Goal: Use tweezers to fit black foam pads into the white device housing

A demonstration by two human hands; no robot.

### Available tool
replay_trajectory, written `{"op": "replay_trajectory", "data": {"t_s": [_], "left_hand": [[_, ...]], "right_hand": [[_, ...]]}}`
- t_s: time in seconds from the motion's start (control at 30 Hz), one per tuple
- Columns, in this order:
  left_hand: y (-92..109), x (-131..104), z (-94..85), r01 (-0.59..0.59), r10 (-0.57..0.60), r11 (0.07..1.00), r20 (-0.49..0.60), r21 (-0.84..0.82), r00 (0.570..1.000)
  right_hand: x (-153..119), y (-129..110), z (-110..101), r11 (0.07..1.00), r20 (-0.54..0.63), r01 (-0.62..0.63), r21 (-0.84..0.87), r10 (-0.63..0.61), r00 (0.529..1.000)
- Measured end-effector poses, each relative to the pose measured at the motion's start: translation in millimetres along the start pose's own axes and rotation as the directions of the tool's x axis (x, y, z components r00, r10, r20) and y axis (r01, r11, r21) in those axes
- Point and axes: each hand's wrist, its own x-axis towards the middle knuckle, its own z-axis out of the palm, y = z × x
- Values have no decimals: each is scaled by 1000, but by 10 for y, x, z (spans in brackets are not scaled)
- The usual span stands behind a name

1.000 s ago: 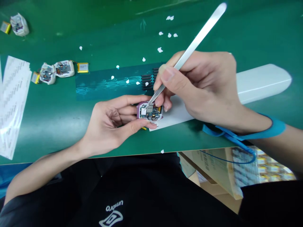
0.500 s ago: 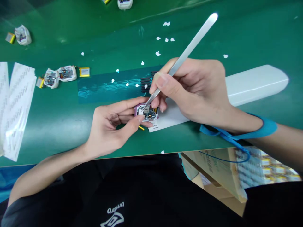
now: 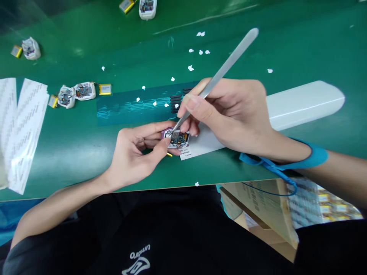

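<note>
My left hand (image 3: 137, 156) grips a small smartwatch case (image 3: 180, 139) with its circuit board facing up. The case has a white rim and a purple outer edge, and my left thumb presses on its left end. Tweezers (image 3: 226, 67) lie slantwise in the pinch of my right hand (image 3: 229, 114), tips down at the left part of the board by my thumb. Whether the tips hold anything is too small to tell. A bit of a yellow-edged battery (image 3: 169, 154) shows under the case. Beneath my right hand lies a white sheet (image 3: 195, 147) with print.
Several open white watch cases (image 3: 85, 91) with yellow batteries (image 3: 104, 89) lie left and at the back. White stickers (image 3: 190, 68) dot the green mat. A teal film strip (image 3: 129, 105) with black pieces (image 3: 175, 100), a glossy white strip (image 3: 306, 103), and printed sheets (image 3: 28, 130) lie around.
The tweezers and my right hand have shifted slightly left and down, with the tips now closer to my left thumb. The camera view has moved a little. Both grips stay the same.
</note>
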Motion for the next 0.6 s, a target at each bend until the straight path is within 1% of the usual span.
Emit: {"op": "replay_trajectory", "data": {"t_s": [0.07, 0.1, 0.13, 0.17, 0.23, 0.27, 0.33, 0.4, 0.47, 0.53, 0.6], "left_hand": [[23, -10, -12, 10, -10, 999, 3, 45, 1000], [31, -15, -17, -5, 5, 998, -2, 64, 1000], [34, -19, -22, -24, 25, 996, -13, 82, 1000], [30, -20, -27, -46, 49, 994, -29, 99, 998], [2, -5, -42, -91, 100, 984, -54, 150, 993], [-19, 12, -53, -114, 127, 975, -57, 192, 990], [-68, 67, -83, -186, 205, 935, -30, 300, 978], [-112, 140, -119, -286, 302, 860, 28, 423, 953], [-142, 213, -153, -365, 372, 767, 98, 528, 923], [-156, 272, -183, -403, 383, 696, 168, 594, 908], [-158, 313, -208, -400, 345, 674, 215, 621, 914]], "right_hand": [[18, -48, -48, 994, -123, 67, -90, -78, 989], [37, -72, -92, 981, -183, 91, -172, -122, 976], [62, -92, -148, 957, -215, 100, -274, -162, 963], [92, -102, -213, 917, -201, 103, -385, -192, 961], [156, -86, -349, 810, -65, 121, -574, -192, 979], [187, -60, -412, 759, 11, 157, -632, -195, 981], [236, 22, -508, 689, 77, 205, -696, -213, 974], [266, 118, -559, 674, 115, 244, -698, -232, 966], [277, 199, -576, 684, 143, 264, -680, -228, 963], [279, 244, -576, 690, 152, 255, -678, -208, 966], [275, 249, -568, 682, 159, 245, -689, -188, 969]]}}
